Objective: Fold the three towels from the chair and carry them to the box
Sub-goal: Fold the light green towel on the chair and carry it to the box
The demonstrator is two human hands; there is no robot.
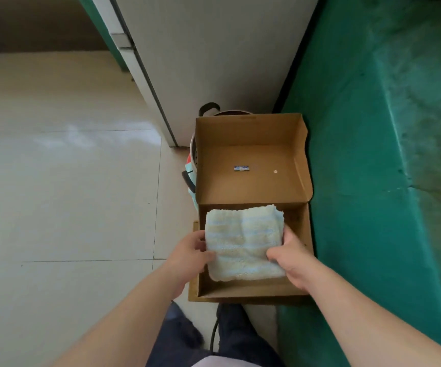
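A folded towel (241, 241) with pale blue and cream stripes hangs over the near half of an open cardboard box (300, 221) on the floor. My left hand (190, 254) grips the towel's left edge, thumb on top. My right hand (289, 256) pinches its right near edge, thumb lying on the cloth. The box's lid (251, 152) lies flat open beyond, with a small blue label inside. Whether the towel touches the box bottom cannot be told. No chair or other towels are in view.
A green painted wall or ledge (388, 154) runs along the right of the box. A white cabinet or door (203, 56) stands behind it. A pot with black handles (193, 165) sits under the lid at the left. Pale tiled floor (63, 181) spreads left.
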